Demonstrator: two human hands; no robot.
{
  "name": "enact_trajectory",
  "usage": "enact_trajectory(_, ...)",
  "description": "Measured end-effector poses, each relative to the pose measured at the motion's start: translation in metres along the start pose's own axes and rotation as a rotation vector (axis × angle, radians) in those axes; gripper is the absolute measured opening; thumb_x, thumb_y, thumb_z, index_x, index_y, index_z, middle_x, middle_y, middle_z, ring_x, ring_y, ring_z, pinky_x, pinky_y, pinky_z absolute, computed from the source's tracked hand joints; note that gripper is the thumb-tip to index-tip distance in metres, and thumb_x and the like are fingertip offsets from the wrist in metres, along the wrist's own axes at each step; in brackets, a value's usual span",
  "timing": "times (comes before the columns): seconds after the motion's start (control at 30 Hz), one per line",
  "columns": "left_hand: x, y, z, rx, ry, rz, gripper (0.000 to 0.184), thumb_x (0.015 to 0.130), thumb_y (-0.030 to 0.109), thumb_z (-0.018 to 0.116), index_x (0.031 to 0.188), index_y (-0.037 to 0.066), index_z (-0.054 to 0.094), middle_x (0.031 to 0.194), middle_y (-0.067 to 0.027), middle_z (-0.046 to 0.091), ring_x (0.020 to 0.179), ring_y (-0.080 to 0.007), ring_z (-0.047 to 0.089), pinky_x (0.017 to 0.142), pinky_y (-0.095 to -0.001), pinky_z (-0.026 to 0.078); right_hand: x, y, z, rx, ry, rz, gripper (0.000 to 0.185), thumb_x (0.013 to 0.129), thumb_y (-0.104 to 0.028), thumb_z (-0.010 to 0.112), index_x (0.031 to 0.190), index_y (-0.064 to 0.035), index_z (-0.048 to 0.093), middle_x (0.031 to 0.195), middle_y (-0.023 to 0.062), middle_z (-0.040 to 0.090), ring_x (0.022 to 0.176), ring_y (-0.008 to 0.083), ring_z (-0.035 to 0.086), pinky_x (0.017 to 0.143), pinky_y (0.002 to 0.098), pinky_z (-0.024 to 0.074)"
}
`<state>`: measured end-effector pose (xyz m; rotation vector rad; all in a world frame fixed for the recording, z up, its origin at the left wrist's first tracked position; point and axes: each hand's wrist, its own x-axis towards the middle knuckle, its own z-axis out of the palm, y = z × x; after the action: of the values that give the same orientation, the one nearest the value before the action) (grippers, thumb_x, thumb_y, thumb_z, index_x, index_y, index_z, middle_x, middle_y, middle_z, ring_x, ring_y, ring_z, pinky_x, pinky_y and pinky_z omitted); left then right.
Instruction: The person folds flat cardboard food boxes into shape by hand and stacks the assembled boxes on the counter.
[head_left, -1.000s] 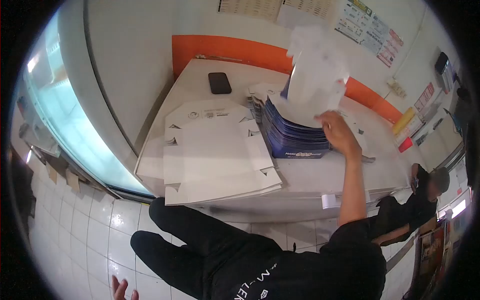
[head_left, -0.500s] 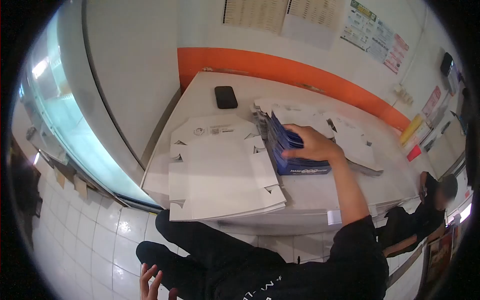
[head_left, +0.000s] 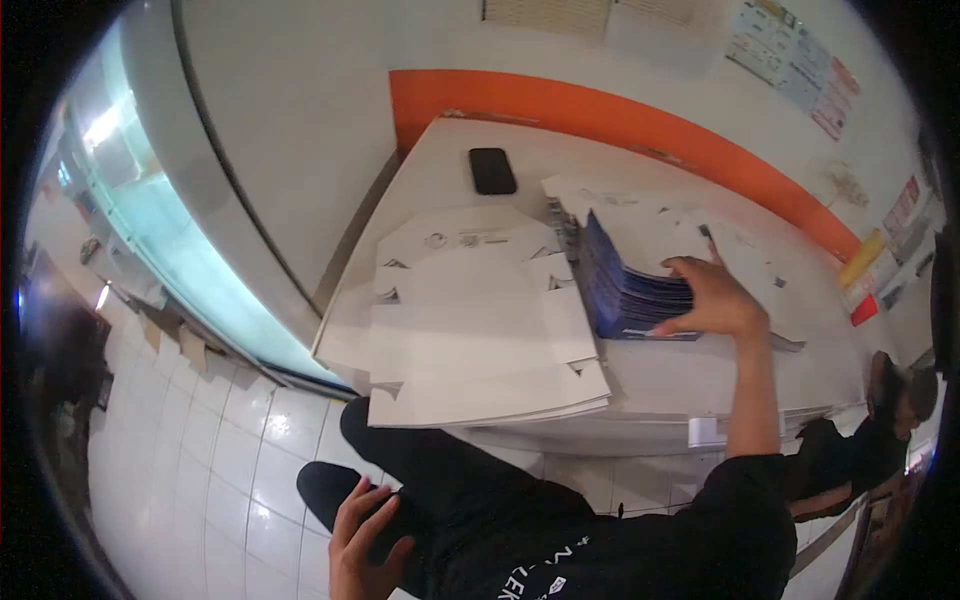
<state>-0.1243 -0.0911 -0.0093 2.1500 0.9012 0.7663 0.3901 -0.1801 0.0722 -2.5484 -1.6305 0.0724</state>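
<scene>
The R hand (head_left: 728, 302) was at the right end of the blue stack (head_left: 640, 298), w/ the thumb by the near edge & the other fingers bent over the top. Can't tell if it gripped any of the stack or just touched it. The L hand (head_left: 366, 548) was open & held nothing; it was up over the black pants (head_left: 480, 475), w/ fingers apart.

The blue stack sat on the white table (head_left: 650, 390), just to the right of the big white card pile (head_left: 480, 330). Its left side stuck up high, & lots of thin layers lay one on top of another. The card pile lay flat, w/ small cuts in its sides & its near end by the table edge. More white cards (head_left: 630, 205) lay behind the stack, nr the wall. A dark phone (head_left: 492, 171) lay flat behind the card pile. An orange stripe (head_left: 600, 128) ran along the wall. Another person (head_left: 850, 455) in dark clothes was off to the right.
</scene>
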Motion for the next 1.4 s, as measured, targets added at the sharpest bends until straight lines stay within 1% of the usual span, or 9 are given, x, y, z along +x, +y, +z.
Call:
enact_trajectory(0.03,0.013,0.008,0.006,0.006,0.041,-0.021,0.055,0.069,0.007,0.086,0.122,0.015,0.075,0.118,-0.0155,0.073,0.132,-0.0336,0.062,0.106,-0.0504,0.052,-0.002,0.007,-0.001,0.002,-0.031,-0.001,0.093,0.055,-0.048,0.097,0.129,-0.0025,0.064,0.126,0.0135,0.067,0.134,0.0338,0.055,0.126,0.0527,0.0225)
enact_trajectory(0.1,0.045,0.016,0.011,-0.02,-0.054,0.045,0.038,0.08,0.016,0.082,0.118,0.014,0.076,0.123,-0.0088,0.072,0.13,-0.0281,0.063,0.104,-0.0472,0.052,0.001,0.004,0.0,-0.019,-0.089,0.034,0.098,0.051,-0.046,0.098,0.131,-0.0027,0.062,0.126,0.0119,0.067,0.137,0.0339,0.052,0.129,0.0536,0.016)
enact_trajectory(0.27,0.152,0.025,0.057,0.04,-0.291,0.342,0.052,0.085,0.035,0.081,0.129,0.008,0.07,0.145,-0.0137,0.06,0.143,-0.0345,0.048,0.115,-0.0457,0.043,0.007,-0.008,-0.006,-0.067,-0.182,0.149,0.095,0.051,-0.037,0.098,0.133,-0.0054,0.061,0.127,0.0089,0.066,0.144,0.0354,0.043,0.131,0.0524,0.0105)
enact_trajectory(0.43,0.198,0.002,0.088,0.279,-0.509,0.467,0.066,0.09,0.053,0.072,0.136,0.006,0.065,0.15,-0.015,0.056,0.144,-0.0332,0.047,0.118,-0.0421,0.041,-0.021,-0.037,0.015,0.054,0.312,-0.118,0.069,0.064,-0.026,0.093,0.124,-0.0059,0.067,0.12,0.0111,0.067,0.131,0.035,0.054,0.129,0.0523,0.02)
enact_trajectory(0.57,0.198,0.013,0.082,0.163,-0.56,0.36,0.042,0.101,0.036,0.064,0.132,0.008,0.068,0.139,-0.0153,0.065,0.131,-0.0313,0.06,0.109,-0.0425,0.051,-0.053,-0.064,0.037,0.473,0.45,-0.418,0.047,0.074,-0.019,0.089,0.115,-0.0065,0.069,0.116,0.014,0.068,0.114,0.0301,0.065,0.113,0.0457,0.0438)
enact_trajectory(0.67,0.2,0.033,0.077,0.345,-0.547,0.385,0.029,0.101,0.02,0.061,0.125,0.008,0.071,0.118,-0.0157,0.074,0.105,-0.0351,0.072,0.092,-0.0434,0.058,-0.06,-0.097,0.049,0.799,0.167,-0.543,0.027,0.08,-0.013,0.085,0.102,-0.0049,0.07,0.109,0.0135,0.066,0.102,0.0259,0.066,0.091,0.0404,0.0534)
enact_trajectory(0.87,0.221,0.032,0.065,0.226,-0.493,0.43,0.014,0.093,0.011,0.069,0.104,0.005,0.076,0.095,-0.0144,0.077,0.085,-0.0318,0.074,0.079,-0.0397,0.058,-0.043,-0.111,0.072,0.564,0.694,-0.311,0.017,0.082,-0.006,0.082,0.091,-0.0036,0.068,0.095,0.0109,0.062,0.085,0.0242,0.064,0.073,0.0365,0.0523)
enact_trajectory(1.1,0.247,0.037,0.05,-0.087,-0.657,0.204,0.015,0.088,0.013,0.08,0.1,0.005,0.078,0.088,-0.009,0.078,0.076,-0.0194,0.072,0.077,-0.0351,0.056,-0.048,-0.114,0.082,0.57,0.567,-0.578,0.018,0.082,-0.01,0.083,0.09,-0.0046,0.067,0.091,0.0097,0.065,0.082,0.0232,0.065,0.072,0.0371,0.0526)
enact_trajectory(1.4,0.245,0.034,0.046,-0.026,-0.729,0.432,0.02,0.097,0.011,0.067,0.111,-0.001,0.076,0.098,-0.0157,0.066,0.089,-0.0319,0.067,0.08,-0.0384,0.052,-0.061,-0.142,0.091,0.495,0.623,-0.584,0.021,0.079,-0.015,0.083,0.088,-0.0061,0.067,0.082,0.0068,0.063,0.077,0.0245,0.063,0.069,0.0393,0.0438)
